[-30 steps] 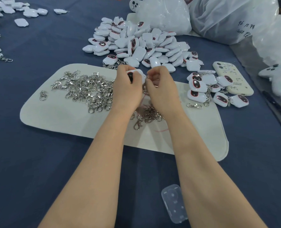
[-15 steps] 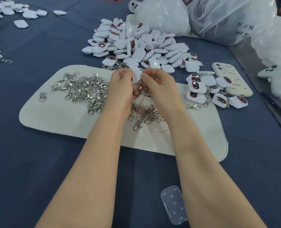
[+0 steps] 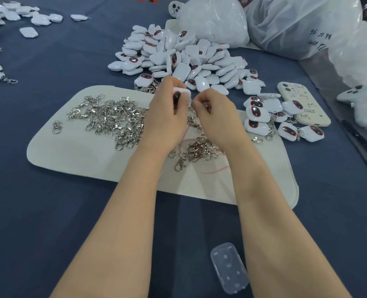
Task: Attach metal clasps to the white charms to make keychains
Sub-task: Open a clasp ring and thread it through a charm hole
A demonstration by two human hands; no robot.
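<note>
At frame centre a white charm (image 3: 181,92) was gripped in the curled left hand (image 3: 167,117). The right hand (image 3: 218,119) was curled at its edge; what was pinched could not be told. A slipped part could be lost among the loose clasps (image 3: 113,119) below. On the upper-right bag (image 3: 296,29), only "96" could be read.

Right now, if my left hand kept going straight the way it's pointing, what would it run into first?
Most likely the near edge of the pile of loose white charms, just beyond the left hand and the charm it grips. Depth is unclear, so it might pass above them.
</note>
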